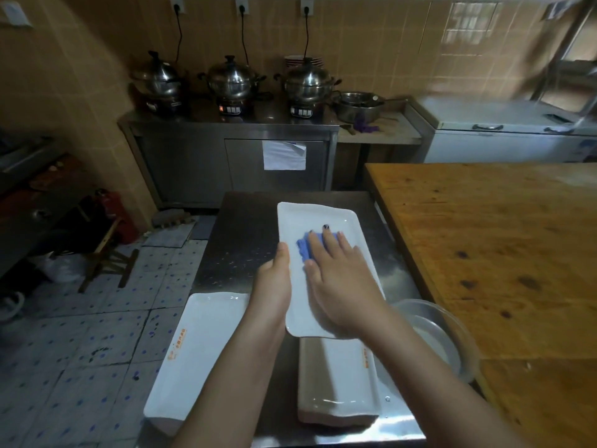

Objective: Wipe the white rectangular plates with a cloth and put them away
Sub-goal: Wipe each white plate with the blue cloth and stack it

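Wiping | left hand [274,282] grips plate [310,218] rim | right hand [339,273] flat, pressing cloth [303,248] | we advise steady strokes into corners

Single head-worn view, forward and down, close over the steel table [232,221].

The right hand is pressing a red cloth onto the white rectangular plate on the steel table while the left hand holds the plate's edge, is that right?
Not quite. The head view shows the right hand pressing a blue cloth, not a red one, onto the white rectangular plate on the steel table while the left hand holds the plate's edge.
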The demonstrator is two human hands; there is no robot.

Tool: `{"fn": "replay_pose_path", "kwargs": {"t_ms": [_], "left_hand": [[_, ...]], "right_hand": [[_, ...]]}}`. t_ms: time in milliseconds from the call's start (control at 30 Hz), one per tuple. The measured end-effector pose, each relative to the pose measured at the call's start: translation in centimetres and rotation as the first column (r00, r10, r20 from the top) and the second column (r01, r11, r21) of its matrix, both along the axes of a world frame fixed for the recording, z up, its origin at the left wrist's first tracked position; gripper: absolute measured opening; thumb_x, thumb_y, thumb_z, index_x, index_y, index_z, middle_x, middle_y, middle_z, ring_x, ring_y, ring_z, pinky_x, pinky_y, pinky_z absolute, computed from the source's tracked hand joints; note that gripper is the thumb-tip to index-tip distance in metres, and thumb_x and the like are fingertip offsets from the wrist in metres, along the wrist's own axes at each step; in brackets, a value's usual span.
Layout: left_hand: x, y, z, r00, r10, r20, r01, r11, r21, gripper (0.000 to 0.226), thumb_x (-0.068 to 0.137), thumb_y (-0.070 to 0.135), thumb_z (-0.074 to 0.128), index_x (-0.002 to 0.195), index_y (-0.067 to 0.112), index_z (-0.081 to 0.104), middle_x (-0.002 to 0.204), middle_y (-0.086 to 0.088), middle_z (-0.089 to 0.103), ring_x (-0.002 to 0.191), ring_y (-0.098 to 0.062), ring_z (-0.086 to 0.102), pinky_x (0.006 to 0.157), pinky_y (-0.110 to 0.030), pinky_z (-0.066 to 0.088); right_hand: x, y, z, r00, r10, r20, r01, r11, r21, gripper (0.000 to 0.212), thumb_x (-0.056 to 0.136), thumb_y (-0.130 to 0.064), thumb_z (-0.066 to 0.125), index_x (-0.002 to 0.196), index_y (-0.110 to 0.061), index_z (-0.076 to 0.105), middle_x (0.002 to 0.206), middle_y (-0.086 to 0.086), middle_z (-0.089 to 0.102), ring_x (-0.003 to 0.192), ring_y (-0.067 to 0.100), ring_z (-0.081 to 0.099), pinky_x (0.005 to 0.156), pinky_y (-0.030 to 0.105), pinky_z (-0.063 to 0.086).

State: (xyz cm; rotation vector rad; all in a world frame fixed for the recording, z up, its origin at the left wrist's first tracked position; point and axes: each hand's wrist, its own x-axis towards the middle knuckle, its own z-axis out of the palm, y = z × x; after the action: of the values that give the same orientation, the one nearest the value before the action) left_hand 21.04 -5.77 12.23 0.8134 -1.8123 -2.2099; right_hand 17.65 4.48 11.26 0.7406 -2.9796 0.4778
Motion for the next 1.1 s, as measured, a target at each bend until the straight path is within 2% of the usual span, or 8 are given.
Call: {"fn": "replay_pose_path", "kwargs": {"t_ms": [133,333,567,700,767,900,967,1100], "left_hand": [[0.7,-0.5,-0.3,0.998,-0.050,0.027,0.049,0.999,0.007,0.040,0.095,0.048,0.041,0.076,0.021,0.062,0.049,0.009,0.066,0.043,-0.009,0.064,0.037,-0.015,0.043],[0.6,-1.2,-0.7,0.999,-0.009,0.035,0.010,0.999,-0.031,0.040,0.096,0.048,0.038,0.076,0.023,0.061,0.072,0.000,0.067,0.065,-0.019,0.064,0.052,-0.023,0.045],[1.3,-1.2,-1.1,0.999,-0.036,0.026,0.037,0.999,-0.007,0.040,0.095,0.050,0.038,0.077,0.024,0.061,0.052,0.011,0.066,0.046,-0.008,0.065,0.041,-0.016,0.044],[1.2,-1.8,-1.3,1.000,-0.007,0.025,0.007,1.000,0.004,0.039,0.095,0.051,0.038,0.078,0.025,0.061,0.065,0.004,0.067,0.055,-0.013,0.065,0.042,-0.017,0.044],[1.2,-1.6,-1.7,0.999,-0.016,0.038,0.016,1.000,-0.014,0.039,0.096,0.050,0.037,0.077,0.025,0.060,0.071,0.003,0.067,0.061,-0.015,0.064,0.045,-0.019,0.044],[1.3,-1.5,-2.3,0.998,-0.029,0.060,0.030,0.999,-0.017,0.039,0.096,0.048,0.037,0.077,0.024,0.062,0.073,0.001,0.068,0.067,-0.018,0.066,0.052,-0.023,0.047],[1.3,-1.6,-2.4,0.998,-0.041,0.053,0.041,0.999,-0.009,0.040,0.095,0.050,0.037,0.079,0.023,0.062,0.075,-0.001,0.069,0.068,-0.020,0.067,0.054,-0.024,0.049],[1.4,-1.3,-3.0,0.997,-0.071,0.034,0.071,0.997,0.005,0.040,0.095,0.050,0.038,0.080,0.023,0.064,0.062,0.005,0.070,0.055,-0.013,0.068,0.042,-0.019,0.048]], "right_hand": [[-0.6,0.8,0.1,0.995,-0.103,0.003,0.103,0.993,0.054,0.054,0.102,-0.039,0.013,0.152,-0.025,-0.002,0.160,0.000,-0.006,0.147,0.020,-0.006,0.116,0.038,-0.007],[3.0,0.1,-2.3,1.000,-0.013,0.018,0.012,1.000,0.028,0.055,0.102,-0.034,0.018,0.152,-0.019,0.001,0.160,0.004,-0.004,0.146,0.023,-0.006,0.117,0.036,-0.001],[-0.4,1.0,-2.1,0.985,-0.163,-0.059,0.166,0.985,0.054,0.053,0.101,-0.040,0.009,0.152,-0.027,0.002,0.161,-0.001,-0.001,0.147,0.020,-0.003,0.116,0.037,-0.005],[2.0,0.5,-3.1,0.996,-0.073,-0.054,0.076,0.995,0.062,0.056,0.100,-0.037,0.016,0.152,-0.019,0.005,0.160,0.004,0.002,0.147,0.022,-0.001,0.117,0.036,-0.002],[2.4,-0.2,-3.1,1.000,-0.026,0.010,0.026,1.000,-0.011,0.054,0.101,-0.036,0.017,0.152,-0.020,0.009,0.160,0.003,0.002,0.147,0.020,-0.003,0.116,0.031,-0.004],[1.9,-0.3,-1.9,0.978,-0.074,0.193,0.133,0.940,-0.314,0.045,0.103,-0.033,0.021,0.145,-0.023,0.033,0.158,-0.004,0.017,0.141,0.015,0.023,0.103,0.017,0.017],[2.1,0.0,-1.9,0.977,-0.138,0.163,0.187,0.924,-0.332,0.040,0.103,-0.029,0.027,0.137,-0.020,0.045,0.155,-0.006,0.026,0.131,0.015,0.038,0.096,0.016,0.028],[2.5,0.3,-2.5,0.961,-0.242,0.133,0.274,0.898,-0.344,0.034,0.096,-0.025,0.051,0.130,-0.022,0.052,0.146,-0.005,0.041,0.121,0.016,0.047,0.097,0.027,0.040]]}}
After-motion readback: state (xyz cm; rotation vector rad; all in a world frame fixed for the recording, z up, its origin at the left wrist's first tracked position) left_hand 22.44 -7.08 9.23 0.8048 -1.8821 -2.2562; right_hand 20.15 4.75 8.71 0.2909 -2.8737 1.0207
